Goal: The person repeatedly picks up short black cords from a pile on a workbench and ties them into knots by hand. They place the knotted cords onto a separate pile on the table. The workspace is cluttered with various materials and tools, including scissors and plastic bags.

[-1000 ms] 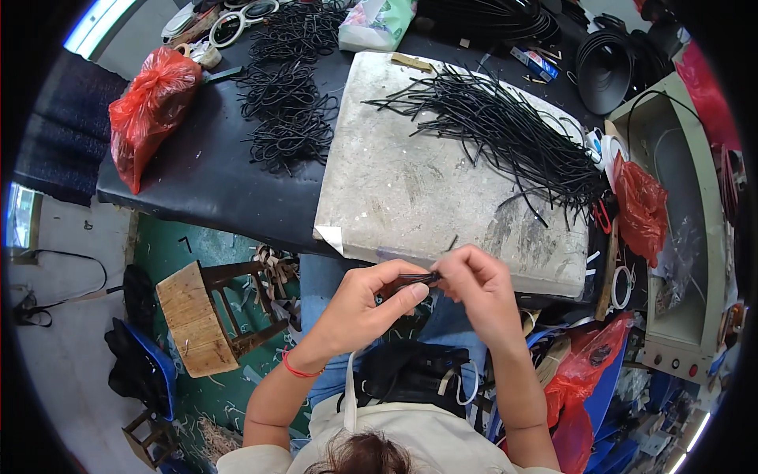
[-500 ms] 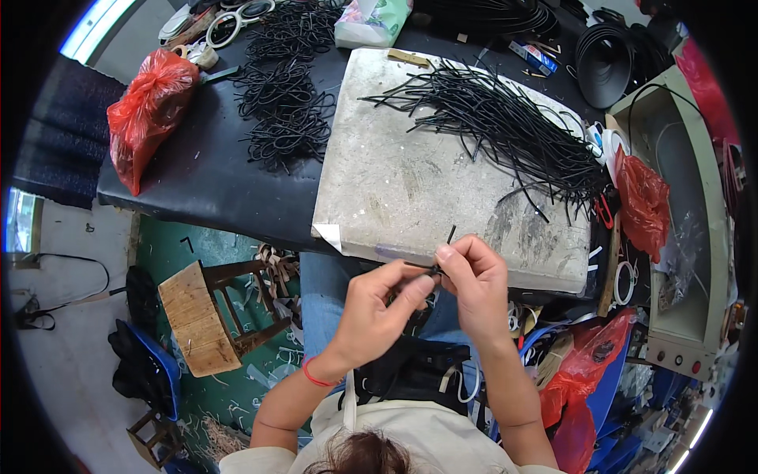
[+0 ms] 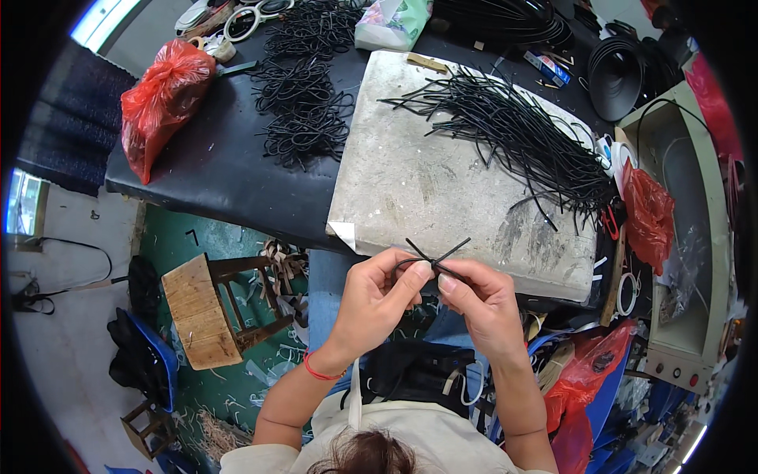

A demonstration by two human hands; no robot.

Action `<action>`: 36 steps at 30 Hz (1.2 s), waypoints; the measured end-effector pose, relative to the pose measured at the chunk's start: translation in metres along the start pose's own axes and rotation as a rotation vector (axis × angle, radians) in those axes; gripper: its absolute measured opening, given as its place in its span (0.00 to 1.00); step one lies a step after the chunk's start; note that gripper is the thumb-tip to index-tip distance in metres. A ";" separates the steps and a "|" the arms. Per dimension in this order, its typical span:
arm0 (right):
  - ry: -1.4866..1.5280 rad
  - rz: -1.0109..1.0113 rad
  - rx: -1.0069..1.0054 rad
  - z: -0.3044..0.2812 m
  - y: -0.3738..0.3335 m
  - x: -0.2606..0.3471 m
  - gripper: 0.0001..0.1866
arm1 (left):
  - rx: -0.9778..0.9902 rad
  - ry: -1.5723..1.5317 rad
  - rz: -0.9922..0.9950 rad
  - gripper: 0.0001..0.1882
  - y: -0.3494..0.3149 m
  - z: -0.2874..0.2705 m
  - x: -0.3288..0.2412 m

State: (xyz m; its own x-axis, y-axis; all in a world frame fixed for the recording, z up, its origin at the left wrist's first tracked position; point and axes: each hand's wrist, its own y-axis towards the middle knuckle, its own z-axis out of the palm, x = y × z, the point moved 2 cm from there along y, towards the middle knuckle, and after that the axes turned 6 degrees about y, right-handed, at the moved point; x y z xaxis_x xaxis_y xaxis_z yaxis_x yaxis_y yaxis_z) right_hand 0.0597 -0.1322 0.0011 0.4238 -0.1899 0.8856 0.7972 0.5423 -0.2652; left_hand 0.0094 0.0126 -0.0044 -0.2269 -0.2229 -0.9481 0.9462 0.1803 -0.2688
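Black cord (image 3: 432, 261): two ends crossing, hands holding it beside near edge of pale slab (image 3: 410, 170). Left hand (image 3: 375, 296), right hand (image 3: 485, 304): thumbs and forefingers pinching cord. Black strands (image 3: 517, 130): lying toward slab's far right corner.

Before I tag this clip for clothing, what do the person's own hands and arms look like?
The left hand and right hand wear no gloves. A thin red bracelet circles the left wrist; the right wrist shows none. Short cream sleeves leave both forearms bare.
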 end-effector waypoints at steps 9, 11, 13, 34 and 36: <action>-0.025 -0.002 -0.111 0.022 -0.005 0.006 0.08 | -0.060 -0.289 0.061 0.10 0.007 0.008 -0.006; -0.353 -0.268 -0.160 0.016 -0.013 0.008 0.07 | 0.021 -0.228 0.022 0.10 0.008 -0.004 -0.011; -0.550 -0.456 -0.241 0.013 -0.007 0.024 0.07 | 0.123 -0.169 0.020 0.10 0.007 -0.006 -0.014; 0.082 0.025 -0.041 0.013 0.022 0.014 0.13 | 0.189 -0.155 -0.044 0.09 -0.005 0.010 -0.001; 0.021 -0.093 -0.142 0.013 0.023 0.013 0.13 | 0.112 -0.237 -0.016 0.10 -0.002 0.009 0.003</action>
State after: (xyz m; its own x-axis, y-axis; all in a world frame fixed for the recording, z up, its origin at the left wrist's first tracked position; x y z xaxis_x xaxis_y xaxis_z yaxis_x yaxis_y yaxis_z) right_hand 0.0782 -0.1112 0.0118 0.3525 -0.2515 0.9014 0.8856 0.4008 -0.2345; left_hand 0.0090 0.0033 -0.0050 -0.1941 -0.4455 -0.8740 0.9656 0.0703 -0.2503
